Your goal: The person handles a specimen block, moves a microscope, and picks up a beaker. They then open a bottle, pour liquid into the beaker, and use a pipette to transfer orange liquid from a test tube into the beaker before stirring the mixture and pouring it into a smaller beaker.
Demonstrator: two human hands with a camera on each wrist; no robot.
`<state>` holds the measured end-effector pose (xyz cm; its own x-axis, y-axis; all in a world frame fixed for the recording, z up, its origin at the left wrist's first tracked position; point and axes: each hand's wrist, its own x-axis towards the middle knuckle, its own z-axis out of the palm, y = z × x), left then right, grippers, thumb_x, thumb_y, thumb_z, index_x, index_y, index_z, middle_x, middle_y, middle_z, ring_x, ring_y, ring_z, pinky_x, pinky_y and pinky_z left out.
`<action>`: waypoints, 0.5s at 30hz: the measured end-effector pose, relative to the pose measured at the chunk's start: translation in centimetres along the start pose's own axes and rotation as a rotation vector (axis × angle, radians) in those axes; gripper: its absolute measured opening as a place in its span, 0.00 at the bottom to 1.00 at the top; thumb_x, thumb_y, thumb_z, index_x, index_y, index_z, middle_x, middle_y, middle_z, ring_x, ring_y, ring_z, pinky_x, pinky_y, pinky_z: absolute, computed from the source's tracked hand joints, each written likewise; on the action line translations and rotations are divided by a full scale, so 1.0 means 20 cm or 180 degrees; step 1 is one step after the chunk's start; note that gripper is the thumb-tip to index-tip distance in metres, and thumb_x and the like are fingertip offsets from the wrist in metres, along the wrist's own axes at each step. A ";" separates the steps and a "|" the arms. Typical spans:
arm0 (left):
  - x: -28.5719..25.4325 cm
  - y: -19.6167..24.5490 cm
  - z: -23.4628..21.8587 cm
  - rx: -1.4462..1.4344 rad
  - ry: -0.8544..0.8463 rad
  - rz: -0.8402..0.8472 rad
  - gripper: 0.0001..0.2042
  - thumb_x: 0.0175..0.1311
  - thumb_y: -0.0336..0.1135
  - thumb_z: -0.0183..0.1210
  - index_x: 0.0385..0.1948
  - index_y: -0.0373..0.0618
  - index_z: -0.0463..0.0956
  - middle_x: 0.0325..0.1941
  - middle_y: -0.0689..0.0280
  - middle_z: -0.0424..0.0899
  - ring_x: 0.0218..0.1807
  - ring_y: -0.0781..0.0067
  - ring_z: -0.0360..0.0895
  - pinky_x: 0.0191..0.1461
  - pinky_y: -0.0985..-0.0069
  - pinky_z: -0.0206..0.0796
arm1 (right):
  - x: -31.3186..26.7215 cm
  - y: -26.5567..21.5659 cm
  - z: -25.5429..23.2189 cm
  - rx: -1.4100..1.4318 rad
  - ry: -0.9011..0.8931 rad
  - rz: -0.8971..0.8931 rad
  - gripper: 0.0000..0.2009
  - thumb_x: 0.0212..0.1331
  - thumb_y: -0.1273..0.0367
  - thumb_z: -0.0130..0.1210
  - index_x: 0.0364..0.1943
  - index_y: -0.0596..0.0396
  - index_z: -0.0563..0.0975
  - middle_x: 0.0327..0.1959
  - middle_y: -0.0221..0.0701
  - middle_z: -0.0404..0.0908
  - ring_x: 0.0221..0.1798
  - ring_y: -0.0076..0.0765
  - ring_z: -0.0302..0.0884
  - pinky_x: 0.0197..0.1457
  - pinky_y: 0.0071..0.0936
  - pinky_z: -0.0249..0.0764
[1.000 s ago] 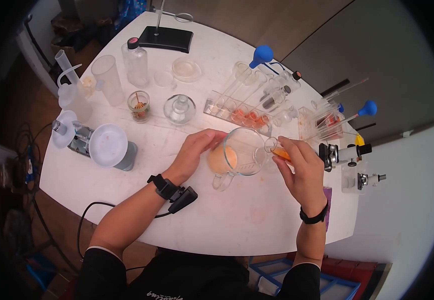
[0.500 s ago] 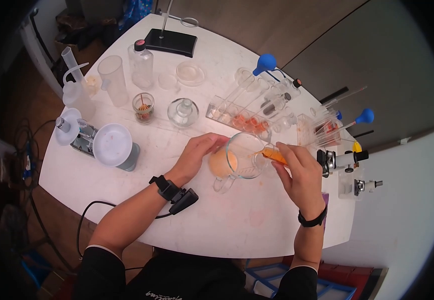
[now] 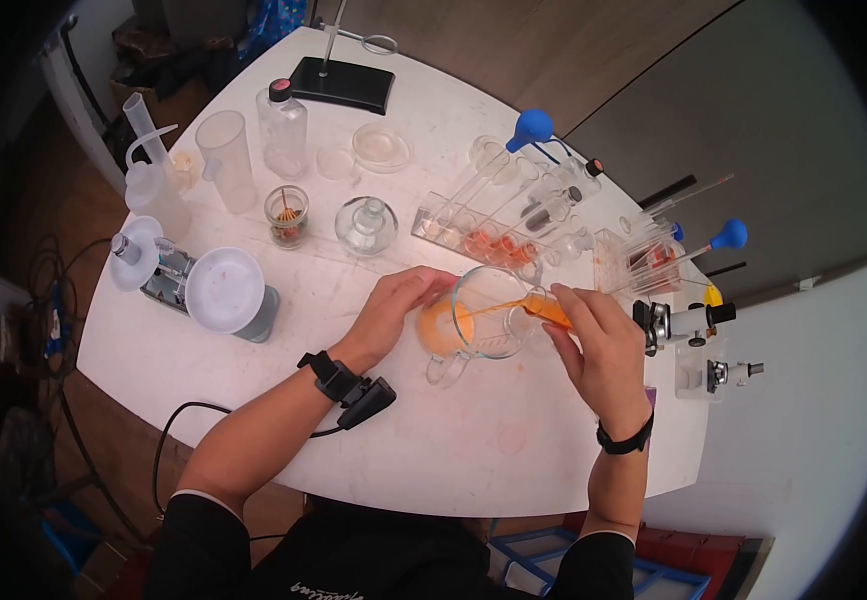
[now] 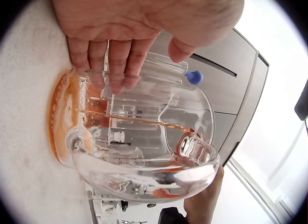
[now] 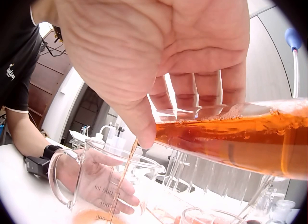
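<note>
A clear glass measuring jug (image 3: 446, 371) with a handle and printed marks stands on the white table, orange liquid (image 4: 65, 120) in its bottom. Against the jug's side my left hand (image 3: 391, 315) rests with straight fingers (image 4: 118, 65), the thumb apart from them. My right hand (image 3: 606, 350) grips a clear glass flask (image 5: 236, 144) of deeper orange liquid, tipped with its mouth over the jug's rim. From that mouth a thin orange stream (image 5: 122, 183) runs down into the jug.
Behind the jug is a rack (image 3: 434, 232) of tubes, some holding orange liquid. A stoppered glass bottle (image 3: 367, 228), a small jar (image 3: 287, 216) and a scale with a white pan (image 3: 225, 290) stand to the left. Microscope parts (image 3: 658, 325) sit close beyond my right hand.
My right hand has tipped the flask further over the jug, and liquid now falls from it in a stream. The left hand keeps its place at the jug's side.
</note>
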<state>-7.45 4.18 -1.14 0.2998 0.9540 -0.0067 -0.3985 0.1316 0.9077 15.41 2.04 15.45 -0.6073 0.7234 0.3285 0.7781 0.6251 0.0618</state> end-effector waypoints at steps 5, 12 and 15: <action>0.00 -0.01 0.00 -0.0055 0.0009 0.0023 0.24 0.76 0.48 0.41 0.55 0.36 0.75 0.56 0.61 0.80 0.60 0.73 0.74 0.70 0.72 0.58 | 0.01 0.00 -0.01 -0.0020 0.0005 -0.0059 0.20 0.50 0.71 0.65 0.50 0.56 0.78 0.39 0.33 0.80 0.38 0.39 0.78 0.37 0.32 0.75; 0.00 -0.01 0.00 -0.0105 0.0025 0.0010 0.24 0.76 0.49 0.41 0.55 0.35 0.75 0.56 0.60 0.80 0.59 0.74 0.74 0.70 0.73 0.59 | 0.03 0.01 -0.03 -0.0095 0.0006 -0.0098 0.20 0.50 0.70 0.66 0.50 0.55 0.78 0.39 0.32 0.80 0.38 0.38 0.79 0.37 0.31 0.75; 0.00 0.00 0.00 -0.0091 0.0015 0.0041 0.25 0.76 0.49 0.41 0.55 0.35 0.75 0.56 0.60 0.80 0.59 0.73 0.74 0.70 0.73 0.59 | 0.03 0.00 -0.05 -0.0145 -0.0032 -0.0108 0.20 0.50 0.70 0.66 0.50 0.54 0.78 0.39 0.32 0.80 0.38 0.37 0.79 0.36 0.31 0.75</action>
<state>-7.42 4.10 -1.13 0.2904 0.9569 0.0027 -0.4268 0.1270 0.8954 15.11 2.25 16.55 -0.6348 0.7051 0.3159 0.7634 0.6356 0.1155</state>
